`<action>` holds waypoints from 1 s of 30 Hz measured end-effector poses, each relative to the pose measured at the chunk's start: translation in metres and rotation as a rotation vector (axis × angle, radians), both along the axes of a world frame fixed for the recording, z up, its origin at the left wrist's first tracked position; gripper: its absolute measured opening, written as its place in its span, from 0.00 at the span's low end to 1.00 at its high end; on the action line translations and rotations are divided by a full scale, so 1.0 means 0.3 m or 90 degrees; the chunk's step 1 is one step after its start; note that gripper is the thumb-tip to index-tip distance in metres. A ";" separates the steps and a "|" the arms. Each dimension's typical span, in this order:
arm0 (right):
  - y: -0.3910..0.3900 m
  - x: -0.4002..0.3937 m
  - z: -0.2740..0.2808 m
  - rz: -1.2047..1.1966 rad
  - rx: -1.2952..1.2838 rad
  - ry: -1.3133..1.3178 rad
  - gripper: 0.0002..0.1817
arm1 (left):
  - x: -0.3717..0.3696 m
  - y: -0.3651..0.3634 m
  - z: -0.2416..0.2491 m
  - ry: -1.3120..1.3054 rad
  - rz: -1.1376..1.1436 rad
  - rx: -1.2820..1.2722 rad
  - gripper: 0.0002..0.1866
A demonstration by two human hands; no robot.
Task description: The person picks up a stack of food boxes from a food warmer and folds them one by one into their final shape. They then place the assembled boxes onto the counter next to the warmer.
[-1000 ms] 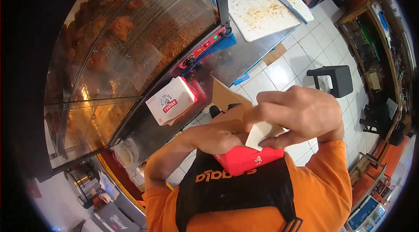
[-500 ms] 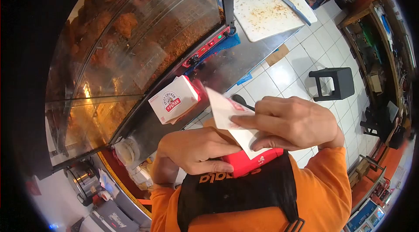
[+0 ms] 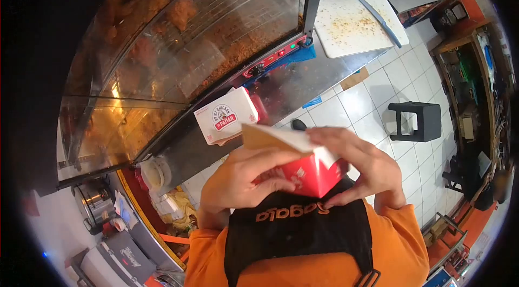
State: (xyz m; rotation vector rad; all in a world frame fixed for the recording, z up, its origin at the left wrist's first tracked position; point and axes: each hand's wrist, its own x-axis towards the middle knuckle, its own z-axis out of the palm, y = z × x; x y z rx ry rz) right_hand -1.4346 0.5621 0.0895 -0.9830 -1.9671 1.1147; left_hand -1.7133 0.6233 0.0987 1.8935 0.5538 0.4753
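Observation:
A red and white cardboard food box [image 3: 313, 174], partly folded up, is held in front of my chest with a white and brown flap raised. My left hand [image 3: 246, 178] grips its left side, thumb on the red wall and fingers behind the flap. At the right corner my right hand [image 3: 359, 162] holds the box, fingers on the upper edge and thumb low. Motion blurs parts of the box. On the counter beyond lies a stack of flat printed boxes [image 3: 226, 117], white with a round logo, with red behind it.
A glass display case [image 3: 178, 44] with fried chicken stands at the left on the metal counter [image 3: 292, 92]. A knife [image 3: 378, 19] lies on the crumb-covered white cutting board [image 3: 351, 30]. A black stool [image 3: 424, 120] stands on the tiled floor at the right.
The flat, tilted box has been opened out into a box shape. My right hand has moved from the flap to the box's right corner. The view has shifted slightly.

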 end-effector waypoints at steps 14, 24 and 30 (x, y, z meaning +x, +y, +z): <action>0.051 0.320 -0.404 -0.184 -0.038 0.227 0.55 | 0.019 0.033 -0.051 -0.232 0.147 -0.085 0.76; 0.106 0.014 -0.527 -0.173 -0.604 0.637 0.31 | -0.004 0.047 0.003 -0.051 0.048 0.286 0.39; 0.148 -0.027 -0.421 -0.351 -0.527 0.383 0.29 | -0.002 0.001 -0.038 0.045 0.083 -0.074 0.31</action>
